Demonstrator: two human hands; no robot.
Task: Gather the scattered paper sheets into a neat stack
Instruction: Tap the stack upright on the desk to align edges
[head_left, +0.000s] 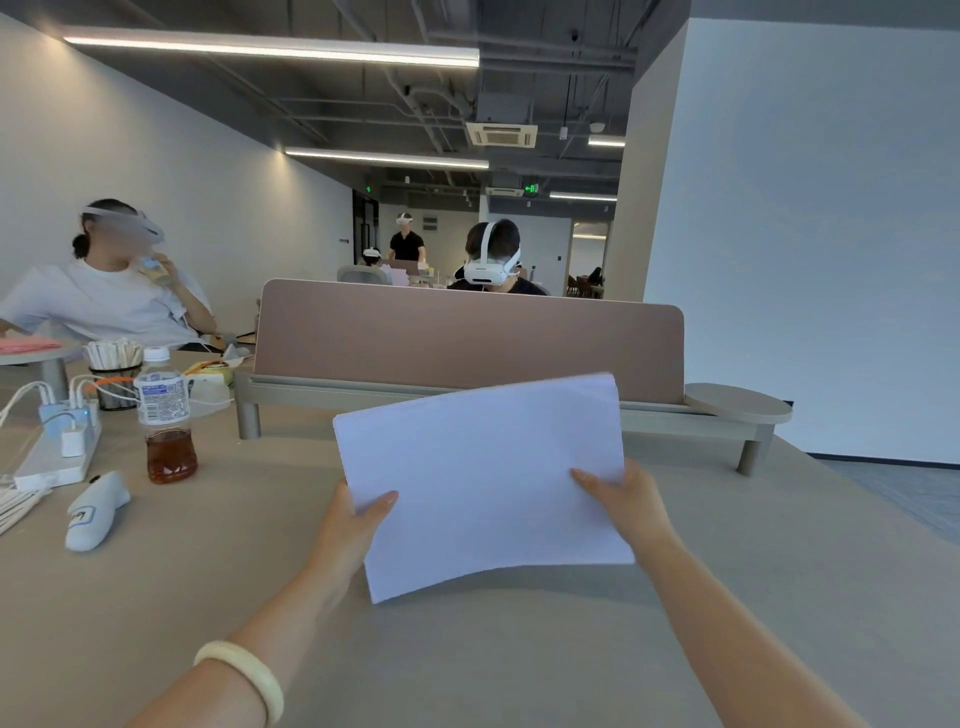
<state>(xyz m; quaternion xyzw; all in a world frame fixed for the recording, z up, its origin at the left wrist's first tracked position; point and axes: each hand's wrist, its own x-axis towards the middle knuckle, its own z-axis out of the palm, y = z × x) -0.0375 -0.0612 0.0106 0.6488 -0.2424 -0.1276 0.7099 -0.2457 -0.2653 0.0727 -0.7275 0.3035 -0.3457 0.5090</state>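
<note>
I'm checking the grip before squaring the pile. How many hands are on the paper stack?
2. The left hand grips the left edge of the paper stack, thumb on top; the right hand grips its right edge. Fingers underneath are hidden.

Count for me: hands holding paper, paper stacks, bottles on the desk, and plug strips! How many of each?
Hands holding paper: 2, the left hand and the right hand
white paper stack: 1
clear plastic bottle of brown drink: 1
white power strip: 1
Total: 5
</note>
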